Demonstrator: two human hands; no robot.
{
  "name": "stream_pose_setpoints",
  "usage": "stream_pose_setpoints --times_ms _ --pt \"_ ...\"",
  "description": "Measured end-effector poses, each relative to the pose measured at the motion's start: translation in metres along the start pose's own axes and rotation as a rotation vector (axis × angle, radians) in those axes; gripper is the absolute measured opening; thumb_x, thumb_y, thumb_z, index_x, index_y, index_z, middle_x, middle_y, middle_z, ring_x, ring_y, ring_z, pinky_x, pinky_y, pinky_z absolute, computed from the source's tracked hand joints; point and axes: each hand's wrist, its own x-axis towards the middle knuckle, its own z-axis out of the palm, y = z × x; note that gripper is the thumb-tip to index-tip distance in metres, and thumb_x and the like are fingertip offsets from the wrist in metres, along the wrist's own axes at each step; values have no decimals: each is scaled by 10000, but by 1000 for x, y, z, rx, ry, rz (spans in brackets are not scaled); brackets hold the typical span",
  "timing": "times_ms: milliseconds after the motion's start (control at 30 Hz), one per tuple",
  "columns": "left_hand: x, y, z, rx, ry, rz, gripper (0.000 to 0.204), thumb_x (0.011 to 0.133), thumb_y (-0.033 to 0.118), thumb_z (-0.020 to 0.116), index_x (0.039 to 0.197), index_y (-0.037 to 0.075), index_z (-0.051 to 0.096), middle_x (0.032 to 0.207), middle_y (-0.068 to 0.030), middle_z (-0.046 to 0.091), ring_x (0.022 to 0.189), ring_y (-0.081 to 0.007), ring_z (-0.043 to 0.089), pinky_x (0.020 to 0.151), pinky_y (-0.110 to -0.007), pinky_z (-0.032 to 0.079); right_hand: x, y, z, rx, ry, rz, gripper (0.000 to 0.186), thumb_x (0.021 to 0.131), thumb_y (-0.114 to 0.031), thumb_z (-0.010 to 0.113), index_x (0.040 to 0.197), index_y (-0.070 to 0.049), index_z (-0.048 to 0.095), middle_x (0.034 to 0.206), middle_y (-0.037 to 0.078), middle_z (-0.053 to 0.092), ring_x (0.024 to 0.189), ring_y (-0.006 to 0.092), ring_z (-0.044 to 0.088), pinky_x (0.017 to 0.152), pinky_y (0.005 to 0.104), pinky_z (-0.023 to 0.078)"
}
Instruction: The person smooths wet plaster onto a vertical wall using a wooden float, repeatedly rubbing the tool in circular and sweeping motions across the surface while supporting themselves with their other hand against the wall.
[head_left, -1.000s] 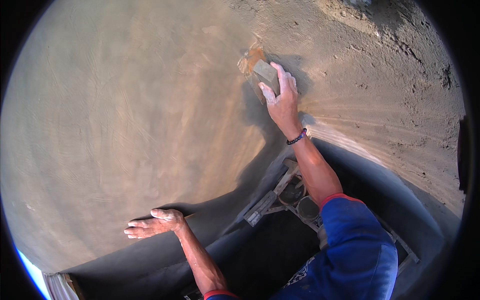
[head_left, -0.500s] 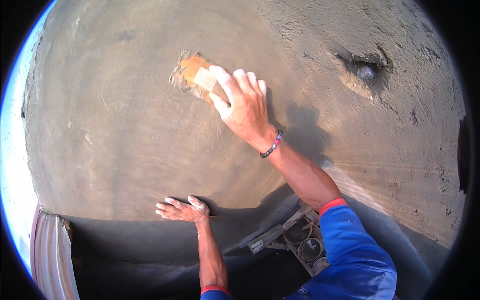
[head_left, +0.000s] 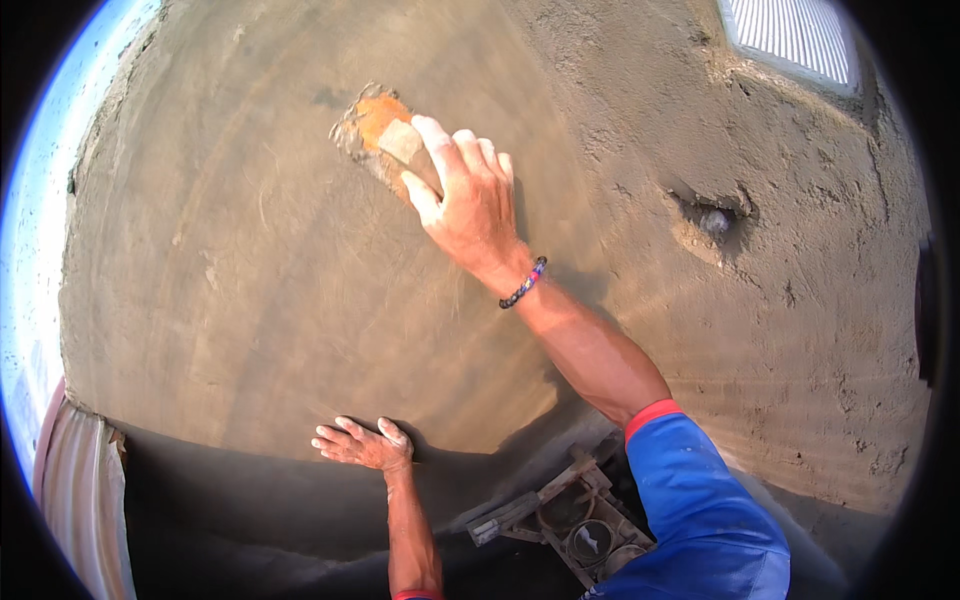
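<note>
While the right hand [head_left: 472,200] clamps an orange, mortar-smeared rectangular float [head_left: 380,118] against the smooth grey-brown plastered wall [head_left: 250,270], the left hand [head_left: 368,447] is splayed below and left of it.

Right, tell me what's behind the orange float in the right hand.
A smoothed, grey-brown wall shows around the orange float. The patch directly behind it is covered and cannot be seen; the right hand, gripping the block handle, hides more.

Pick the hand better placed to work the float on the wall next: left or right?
Right, I'd judge: the right hand grips the float, up at the wall. The left hand looks empty and is lower down, away from the float.
</note>
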Motion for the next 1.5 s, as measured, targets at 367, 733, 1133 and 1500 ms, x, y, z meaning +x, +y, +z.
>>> stream_pose_setpoints --times_ms 367,733,1133,1500 --pt "0 8 2 -56 -6 -13 732 1011 559 318 1612 202 98 1655 -219 41 1498 -505 39 1167 -656 61 -194 74 -44 21 4 513 583 842 -153 735 1369 -52 506 1240 189 591 1127 390 561 971 483 430" --pt "-1 9 3 -31 16 -15 728 1018 574 298 1610 192 116 1655 -203 85 1499 -492 71 1166 -654 86 220 -27 12 -122 148 -80 578 851 -280 702 1352 -58 518 1054 223 671 971 419 650 857 501 511" --pt "-1 1 -1 -39 23 -16 700 1020 519 345 1602 175 162 1651 -208 107 1494 -500 100 1172 -644 92 31 60 -43 -199 11 314 567 901 -227 684 1377 -19 457 1172 244 625 1082 442 595 908 493 490" --pt "-1 4 2 -59 28 -8 687 1025 489 341 1596 146 176 1648 -212 113 1491 -512 86 1181 -629 77 112 -57 21 -81 -86 -363 640 854 -195 698 1413 -28 436 1128 163 583 1040 347 546 882 463 451"
